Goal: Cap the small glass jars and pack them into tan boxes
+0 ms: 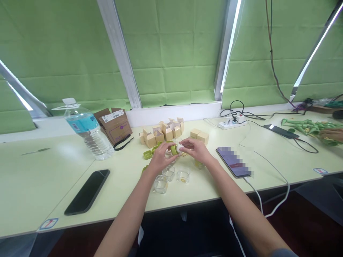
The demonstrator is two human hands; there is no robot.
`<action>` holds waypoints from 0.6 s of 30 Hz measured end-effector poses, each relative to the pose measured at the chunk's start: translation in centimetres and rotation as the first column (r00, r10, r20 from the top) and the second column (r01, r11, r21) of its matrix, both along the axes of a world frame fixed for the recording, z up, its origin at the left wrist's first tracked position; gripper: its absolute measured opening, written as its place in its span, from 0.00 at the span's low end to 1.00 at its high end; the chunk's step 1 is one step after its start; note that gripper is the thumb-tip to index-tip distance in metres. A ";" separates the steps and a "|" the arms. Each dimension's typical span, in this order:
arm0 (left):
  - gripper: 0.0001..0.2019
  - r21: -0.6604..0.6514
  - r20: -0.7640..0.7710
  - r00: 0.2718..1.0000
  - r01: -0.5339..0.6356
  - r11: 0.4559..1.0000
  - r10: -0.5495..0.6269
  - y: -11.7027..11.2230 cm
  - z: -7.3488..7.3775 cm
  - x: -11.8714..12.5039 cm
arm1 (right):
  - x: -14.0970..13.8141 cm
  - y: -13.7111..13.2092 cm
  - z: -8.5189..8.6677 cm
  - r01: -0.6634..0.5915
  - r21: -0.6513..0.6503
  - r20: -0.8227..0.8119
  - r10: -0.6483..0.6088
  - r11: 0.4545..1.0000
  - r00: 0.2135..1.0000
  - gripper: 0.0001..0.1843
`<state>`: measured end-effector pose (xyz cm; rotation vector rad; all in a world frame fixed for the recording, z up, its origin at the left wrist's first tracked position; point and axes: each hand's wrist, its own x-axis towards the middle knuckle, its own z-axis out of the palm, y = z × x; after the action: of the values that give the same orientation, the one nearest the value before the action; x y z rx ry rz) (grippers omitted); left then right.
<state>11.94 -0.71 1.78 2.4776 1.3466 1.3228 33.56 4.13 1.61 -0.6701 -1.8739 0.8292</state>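
Observation:
Between both hands, over the middle of the table, is a small green lid (174, 149) with a white piece (179, 147) against its right side. My left hand (161, 157) closes its fingers on the green lid. With its fingertips, my right hand (197, 149) pinches the white piece, whose exact kind I cannot make out. More green lids (148, 154) lie just left of the hands. Nearer to me stand small clear glass jars (161, 184), (183, 176). Another jar (198, 164) is partly hidden under my right wrist.
Behind the hands stand several open small cardboard boxes (167, 132) and closed ones (203, 137). A large water bottle (89, 132), a brown carton (115, 126) and a black phone (88, 192) are at left. A charging phone (233, 162) and power strip (232, 122) lie right; another person's hand (332, 134) is far right.

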 end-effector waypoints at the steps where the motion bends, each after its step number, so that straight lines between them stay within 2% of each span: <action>1: 0.21 0.012 -0.003 1.000 0.002 1.000 -0.002 0.0 -0.1 0.0 | 0.0 0.0 -0.1 -0.006 -0.006 -0.004 0.006 1.000 1.000 0.18; 18: 0.19 0.098 0.008 0.999 0.037 0.995 -0.038 0.0 0.1 0.0 | -0.1 -0.6 0.2 -0.072 -0.012 0.027 0.072 0.997 0.997 0.16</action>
<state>11.96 -0.75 1.87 2.5416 1.2562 1.4233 33.47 3.58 1.84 -0.6270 -1.9291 0.8809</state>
